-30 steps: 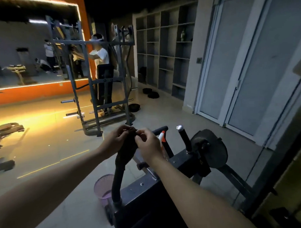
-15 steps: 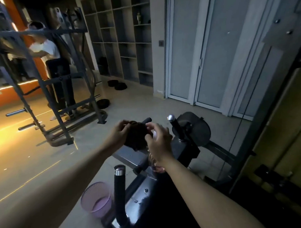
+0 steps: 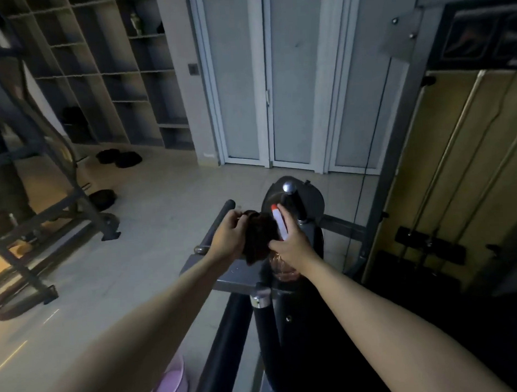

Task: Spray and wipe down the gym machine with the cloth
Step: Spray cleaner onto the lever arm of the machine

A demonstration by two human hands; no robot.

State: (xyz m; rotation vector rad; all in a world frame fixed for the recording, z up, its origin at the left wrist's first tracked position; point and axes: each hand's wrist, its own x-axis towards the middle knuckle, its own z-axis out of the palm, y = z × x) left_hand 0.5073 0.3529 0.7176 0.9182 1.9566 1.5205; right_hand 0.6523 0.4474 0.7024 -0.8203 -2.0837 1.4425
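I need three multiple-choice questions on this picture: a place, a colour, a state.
1. Where is the purple bin? A) on a shelf B) on the floor, left of the gym machine C) on the machine
2. What colour is the tip of the spray bottle? A) red B) green C) blue
3. What does the left hand hold? A) nothing B) a dumbbell C) the dark cloth
Answers: 1 B, it stands low beside the frame. 2 A, red tops the white nozzle. 3 C, its fingers grip the cloth.

Single head-worn wide-angle view. It looks forward and steeply down from close above the gym machine [image 3: 285, 335], facing the closed doors [image 3: 294, 86] across the floor [image 3: 169, 204].
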